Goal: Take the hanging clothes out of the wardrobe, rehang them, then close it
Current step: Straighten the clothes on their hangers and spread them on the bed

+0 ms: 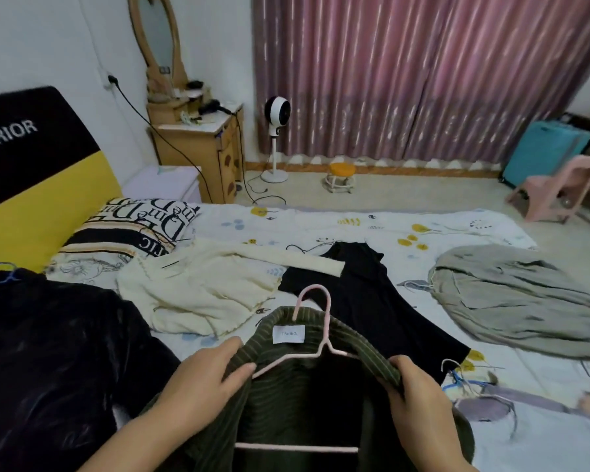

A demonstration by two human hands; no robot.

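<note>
Over the bed (355, 226), the left hand (203, 379) and right hand (414, 386) each grip a shoulder of the olive ribbed garment (297, 403), fingers curled over fabric on its pink hanger (315, 301).

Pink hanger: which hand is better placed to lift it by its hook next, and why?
Probably the left hand: it grips the green jacket collar slightly nearer the pink hanger hook than the right hand.

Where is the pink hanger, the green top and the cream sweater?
pink hanger (315, 294), head view, on its hook.
green top (293, 400), head view, on its ribbed front.
cream sweater (198, 294), head view, on its body.
</note>
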